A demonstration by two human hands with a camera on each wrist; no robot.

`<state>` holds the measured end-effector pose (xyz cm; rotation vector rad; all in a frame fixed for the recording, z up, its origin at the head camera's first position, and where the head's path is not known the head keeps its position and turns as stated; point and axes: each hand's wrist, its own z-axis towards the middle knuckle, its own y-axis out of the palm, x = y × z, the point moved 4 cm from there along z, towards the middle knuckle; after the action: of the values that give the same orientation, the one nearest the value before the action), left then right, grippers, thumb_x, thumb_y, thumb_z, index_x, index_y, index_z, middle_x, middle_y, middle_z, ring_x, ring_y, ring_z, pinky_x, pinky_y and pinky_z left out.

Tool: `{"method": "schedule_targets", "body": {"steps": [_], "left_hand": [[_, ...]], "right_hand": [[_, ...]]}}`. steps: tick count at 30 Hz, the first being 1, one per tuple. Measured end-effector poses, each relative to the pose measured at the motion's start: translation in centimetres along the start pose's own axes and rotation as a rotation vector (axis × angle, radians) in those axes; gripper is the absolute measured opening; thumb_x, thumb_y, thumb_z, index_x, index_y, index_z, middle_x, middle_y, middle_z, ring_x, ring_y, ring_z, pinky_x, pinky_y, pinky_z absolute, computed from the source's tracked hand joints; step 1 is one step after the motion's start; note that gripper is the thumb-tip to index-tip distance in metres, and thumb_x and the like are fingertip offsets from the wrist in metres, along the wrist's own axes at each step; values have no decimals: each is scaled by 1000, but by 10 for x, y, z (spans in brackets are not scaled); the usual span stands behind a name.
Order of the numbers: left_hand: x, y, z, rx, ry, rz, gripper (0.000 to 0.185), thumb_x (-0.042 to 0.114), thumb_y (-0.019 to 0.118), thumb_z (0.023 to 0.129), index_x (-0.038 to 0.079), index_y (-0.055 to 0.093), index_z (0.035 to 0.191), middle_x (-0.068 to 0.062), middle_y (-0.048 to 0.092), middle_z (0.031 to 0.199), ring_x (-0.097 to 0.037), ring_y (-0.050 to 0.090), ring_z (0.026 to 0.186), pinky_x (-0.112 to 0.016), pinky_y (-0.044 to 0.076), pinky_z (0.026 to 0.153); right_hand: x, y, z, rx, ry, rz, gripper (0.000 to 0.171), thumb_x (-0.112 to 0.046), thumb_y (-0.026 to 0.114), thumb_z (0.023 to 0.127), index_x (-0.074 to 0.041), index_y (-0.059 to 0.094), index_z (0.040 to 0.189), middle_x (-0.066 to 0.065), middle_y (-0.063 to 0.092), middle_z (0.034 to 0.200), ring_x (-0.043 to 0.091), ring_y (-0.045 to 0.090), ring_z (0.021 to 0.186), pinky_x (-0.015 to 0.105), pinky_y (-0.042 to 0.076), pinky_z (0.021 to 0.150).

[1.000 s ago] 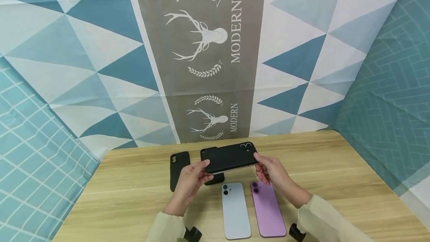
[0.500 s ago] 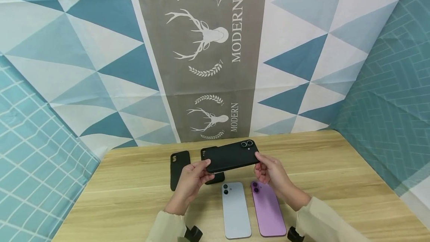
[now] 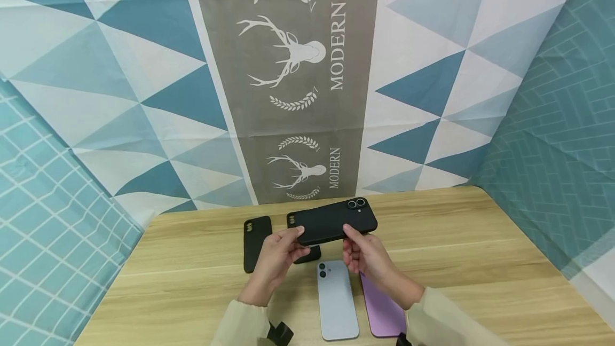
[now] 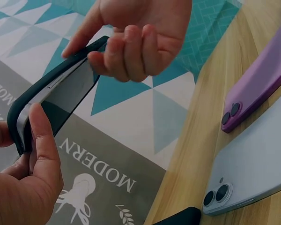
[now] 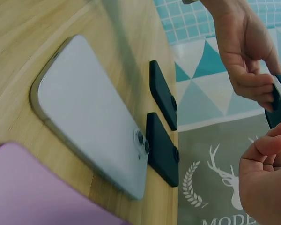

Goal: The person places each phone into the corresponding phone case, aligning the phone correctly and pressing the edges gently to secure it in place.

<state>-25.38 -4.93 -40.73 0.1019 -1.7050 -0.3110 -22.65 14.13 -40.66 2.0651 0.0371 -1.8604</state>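
Above the table a black phone case [image 3: 326, 223] with a phone [image 4: 68, 101] in it is held level, camera end to the right. My left hand [image 3: 278, 255] pinches its left end, thumb on the case back and fingers underneath. With its thumb on the near long edge, my right hand [image 3: 370, 255] pinches the case right of the middle. In the left wrist view the phone's dark glass and light side edge show inside the case rim; along that side the edge is partly uncovered. The right wrist view shows only one end of it.
Two black phone cases [image 3: 256, 244] lie at the back left; the held case partly covers one. A white phone [image 3: 337, 303] and a purple phone [image 3: 381, 308] lie nearer, camera side up. Patterned cloth [image 3: 307, 95] hangs behind the wooden table [image 3: 168, 260].
My right hand has slid left along the near edge, from the camera-end corner toward the middle. The cased phone has shifted slightly right. My left hand keeps its grip.
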Motion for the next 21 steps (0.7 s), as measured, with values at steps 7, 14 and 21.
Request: {"method": "schedule_targets", "body": {"steps": [7, 14, 21], "left_hand": [[-1, -2, -2, 4, -16, 8, 14, 15, 60, 90, 6, 68, 83, 0, 61, 67, -12, 61, 62, -24, 57, 67], [-3, -1, -1, -13, -12, -6, 15, 15, 60, 90, 8, 68, 80, 0, 61, 67, -11, 61, 62, -23, 57, 67], [-4, 1, 0, 0, -13, -17, 15, 16, 61, 90, 8, 69, 80, 0, 62, 68, -12, 62, 63, -24, 58, 67]], "right_hand": [[1, 5, 1, 65, -19, 0, 40, -29, 46, 98, -16, 57, 62, -8, 56, 52, 3, 46, 45, 15, 38, 45], [3, 6, 1, 133, 5, 20, 39, -30, 47, 97, -14, 55, 62, -8, 56, 51, 4, 45, 45, 15, 38, 45], [7, 15, 2, 32, 16, 69, 42, -42, 38, 99, -15, 52, 70, -7, 57, 55, 3, 48, 46, 15, 39, 45]]}}
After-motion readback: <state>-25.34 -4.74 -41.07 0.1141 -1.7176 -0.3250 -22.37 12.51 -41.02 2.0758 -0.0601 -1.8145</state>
